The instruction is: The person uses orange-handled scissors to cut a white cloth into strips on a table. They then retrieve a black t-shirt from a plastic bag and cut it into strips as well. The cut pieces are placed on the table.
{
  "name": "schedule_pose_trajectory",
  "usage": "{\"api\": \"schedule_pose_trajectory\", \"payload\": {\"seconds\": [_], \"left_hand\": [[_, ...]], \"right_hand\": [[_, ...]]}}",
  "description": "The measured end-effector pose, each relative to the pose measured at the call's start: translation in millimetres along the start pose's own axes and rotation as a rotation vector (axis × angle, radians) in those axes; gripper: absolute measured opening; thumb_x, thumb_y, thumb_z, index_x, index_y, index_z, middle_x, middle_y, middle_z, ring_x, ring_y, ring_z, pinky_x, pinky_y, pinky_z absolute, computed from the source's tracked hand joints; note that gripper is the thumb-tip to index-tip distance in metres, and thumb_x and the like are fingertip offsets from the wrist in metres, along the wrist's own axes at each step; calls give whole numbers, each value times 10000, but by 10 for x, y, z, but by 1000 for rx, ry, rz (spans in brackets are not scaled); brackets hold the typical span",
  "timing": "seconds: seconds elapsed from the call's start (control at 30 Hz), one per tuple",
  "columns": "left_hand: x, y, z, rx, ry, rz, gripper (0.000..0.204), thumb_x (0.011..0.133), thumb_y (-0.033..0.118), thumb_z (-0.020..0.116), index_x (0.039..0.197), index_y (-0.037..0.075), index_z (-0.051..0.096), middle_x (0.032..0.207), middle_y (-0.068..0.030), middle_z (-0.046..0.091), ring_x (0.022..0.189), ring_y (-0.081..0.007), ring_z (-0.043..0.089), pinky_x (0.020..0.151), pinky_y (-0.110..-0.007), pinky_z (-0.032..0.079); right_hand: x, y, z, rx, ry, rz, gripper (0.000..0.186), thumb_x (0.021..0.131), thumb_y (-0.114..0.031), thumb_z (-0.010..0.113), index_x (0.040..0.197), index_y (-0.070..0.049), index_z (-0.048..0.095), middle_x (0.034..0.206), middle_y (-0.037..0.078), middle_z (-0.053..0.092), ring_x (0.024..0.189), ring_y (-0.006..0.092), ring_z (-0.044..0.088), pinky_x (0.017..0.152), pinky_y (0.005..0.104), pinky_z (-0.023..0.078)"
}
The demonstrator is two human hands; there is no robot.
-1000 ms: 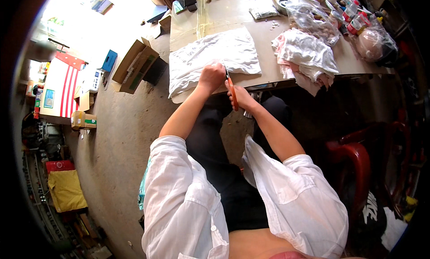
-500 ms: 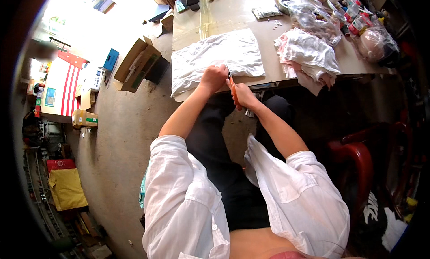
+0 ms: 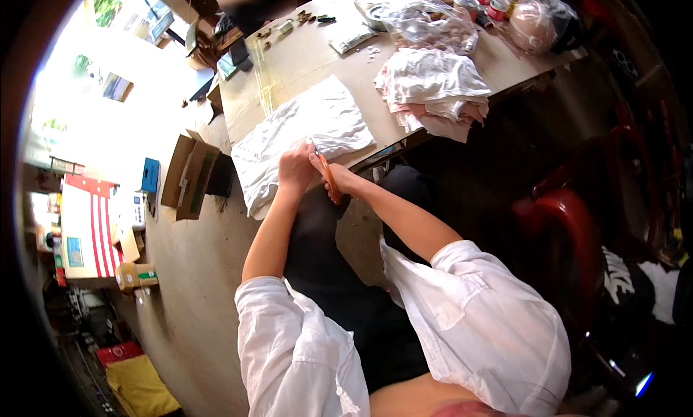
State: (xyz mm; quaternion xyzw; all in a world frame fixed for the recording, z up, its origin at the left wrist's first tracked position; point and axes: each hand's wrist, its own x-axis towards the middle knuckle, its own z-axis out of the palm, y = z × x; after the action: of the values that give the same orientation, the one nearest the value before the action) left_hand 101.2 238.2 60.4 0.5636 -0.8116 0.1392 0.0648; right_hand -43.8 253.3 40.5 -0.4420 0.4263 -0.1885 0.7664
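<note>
A head-worn fisheye looks down across the table (image 3: 310, 63).

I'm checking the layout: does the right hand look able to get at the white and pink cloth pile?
Probably yes: the pile sits at the near edge of the table, apparently uncovered, though the right hand holds orange-handled scissors.

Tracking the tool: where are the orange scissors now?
Head view, left of centre: the orange scissors are in the right hand, beside the left hand, at the near edge of the white cloth.
</note>
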Motion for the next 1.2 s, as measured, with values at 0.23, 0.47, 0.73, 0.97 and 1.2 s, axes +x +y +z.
{"api": "schedule_pose_trajectory", "payload": {"seconds": [0.23,0.47,0.73,0.97,1.2], "left_hand": [[-43,-64,-55,-74,47,23,104,792,186,586,762,92,552,744,-84,570,612,-297,615,547,-383,490],[-124,-136,-8,-175,-11,-32,120,769,181,610,799,80,553,809,-99,603,661,-334,623,577,-416,498],[-94,4,-182,-217,-35,-76,59,757,130,580,760,75,558,797,-101,610,685,-328,627,595,-441,503],[-141,-118,-189,-318,-80,-94,98,734,108,598,816,90,548,807,-94,620,748,-345,616,629,-452,489],[-85,-27,-104,-302,12,-243,139,775,151,603,867,76,532,934,-109,609,804,-356,613,646,-463,490]], "right_hand": [[64,-4,-61,-85,21,-74,676,844,-685,461,610,-52,434,519,77,474,398,225,530,367,363,441],[30,71,34,-118,85,-83,668,869,-647,460,576,-47,466,492,70,464,397,210,516,380,344,427],[198,234,-34,95,-29,-81,617,827,-691,488,684,-91,459,535,14,452,402,169,469,404,311,425],[176,104,-2,4,51,-111,649,830,-699,472,613,-87,481,517,17,441,405,149,487,388,276,421],[58,19,14,-301,149,-264,810,904,-634,368,548,66,566,498,180,555,400,291,565,442,373,478]]}}
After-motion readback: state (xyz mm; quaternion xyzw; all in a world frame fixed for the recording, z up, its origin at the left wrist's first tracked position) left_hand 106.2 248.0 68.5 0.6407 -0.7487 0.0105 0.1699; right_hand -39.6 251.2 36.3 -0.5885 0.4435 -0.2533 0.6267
